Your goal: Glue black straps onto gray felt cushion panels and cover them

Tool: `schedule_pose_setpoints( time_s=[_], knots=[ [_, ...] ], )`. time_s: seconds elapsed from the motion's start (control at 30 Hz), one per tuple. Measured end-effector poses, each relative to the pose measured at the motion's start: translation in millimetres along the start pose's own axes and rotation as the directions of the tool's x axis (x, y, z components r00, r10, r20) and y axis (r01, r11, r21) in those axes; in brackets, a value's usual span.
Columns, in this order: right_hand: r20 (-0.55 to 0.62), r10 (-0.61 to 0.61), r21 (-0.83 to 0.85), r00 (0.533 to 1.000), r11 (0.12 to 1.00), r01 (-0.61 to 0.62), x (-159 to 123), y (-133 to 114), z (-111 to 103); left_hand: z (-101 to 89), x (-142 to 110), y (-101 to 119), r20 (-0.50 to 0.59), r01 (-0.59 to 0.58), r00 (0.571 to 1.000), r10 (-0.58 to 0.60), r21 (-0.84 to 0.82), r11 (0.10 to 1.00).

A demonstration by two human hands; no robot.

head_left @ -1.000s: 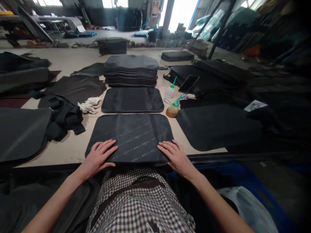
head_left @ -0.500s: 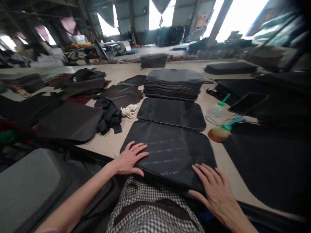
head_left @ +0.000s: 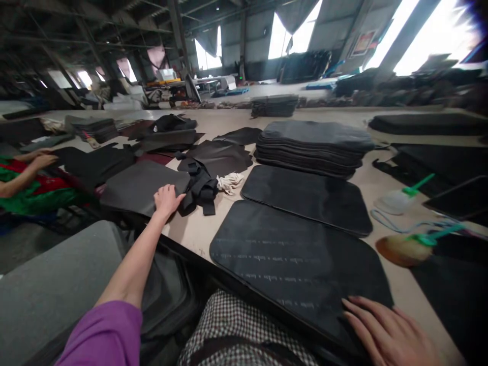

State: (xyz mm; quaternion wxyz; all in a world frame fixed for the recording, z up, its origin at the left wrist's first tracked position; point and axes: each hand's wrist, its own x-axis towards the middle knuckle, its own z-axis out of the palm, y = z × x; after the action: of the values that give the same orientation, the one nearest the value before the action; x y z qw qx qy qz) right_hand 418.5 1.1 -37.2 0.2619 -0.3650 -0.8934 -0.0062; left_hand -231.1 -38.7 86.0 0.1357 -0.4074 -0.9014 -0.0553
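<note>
My left hand (head_left: 168, 200) reaches out to the left and touches the right part of a dark grey sheet (head_left: 133, 185), which lies on top of others at the table's edge. Its fingers are bent over the surface and the thumb is apart. Flat on the near right corner of a black rounded panel (head_left: 290, 254) rests my right hand (head_left: 392, 328), fingers stretched out. Rows of faint white print run across this panel. Just behind it lies a second black panel (head_left: 305, 198), printless where it shows.
Behind the panels rises a stack of dark sheets (head_left: 312, 147). Black strips (head_left: 200, 188) and a whitish bundle (head_left: 230, 182) lie between the work pieces. Two squeeze bottles with green tops, one amber (head_left: 404, 250), one clear (head_left: 394, 202), stand right. A co-worker's hands (head_left: 40, 158) show far left.
My left hand has left the printed panel and moved left onto the dark grey sheet. My right hand stays on the panel. The view has turned left, bringing the co-worker's arms into sight.
</note>
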Motion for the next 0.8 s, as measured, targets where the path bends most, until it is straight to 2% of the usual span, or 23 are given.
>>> schedule_pose_setpoints(
  time_s=[0.13,0.33,0.53,0.6,0.67,0.73,0.8],
  knots=[
    [0.033,-0.026,-0.065,0.999,0.997,0.028,-0.7,-1.9,2.3,2.3,9.2,-10.8,0.066,-0.021,0.998,0.019,0.030,0.999],
    [-0.031,-0.007,-0.049,0.999,0.999,0.006,3.1,-7.9,0.9,-11.3,19.5,-23.6,0.198,-0.060,0.979,0.049,0.047,0.997],
    [-0.040,-0.006,-0.052,0.999,0.999,0.004,12.9,-19.7,-7.7,-22.2,16.7,-11.8,0.231,-0.051,0.973,0.023,0.114,0.992],
    [-0.040,0.020,-0.067,0.999,0.997,-0.022,16.4,-27.2,-13.3,-35.2,17.8,-4.4,0.236,-0.039,0.972,0.007,0.128,0.991],
    [-0.042,0.037,-0.082,0.998,0.996,-0.041,20.5,-35.0,-19.5,-56.3,22.4,-0.9,0.209,-0.015,0.978,-0.016,0.146,0.989],
    [-0.039,0.062,-0.093,0.997,0.994,-0.065,24.6,-42.1,-25.6,-84.0,31.0,-5.3,0.130,0.025,0.990,-0.048,0.173,0.985],
    [-0.053,0.084,-0.085,0.995,0.992,-0.088,28.1,-48.8,-31.6,-116.0,42.8,-19.0,0.013,0.070,0.997,-0.074,0.208,0.976]
  ],
)
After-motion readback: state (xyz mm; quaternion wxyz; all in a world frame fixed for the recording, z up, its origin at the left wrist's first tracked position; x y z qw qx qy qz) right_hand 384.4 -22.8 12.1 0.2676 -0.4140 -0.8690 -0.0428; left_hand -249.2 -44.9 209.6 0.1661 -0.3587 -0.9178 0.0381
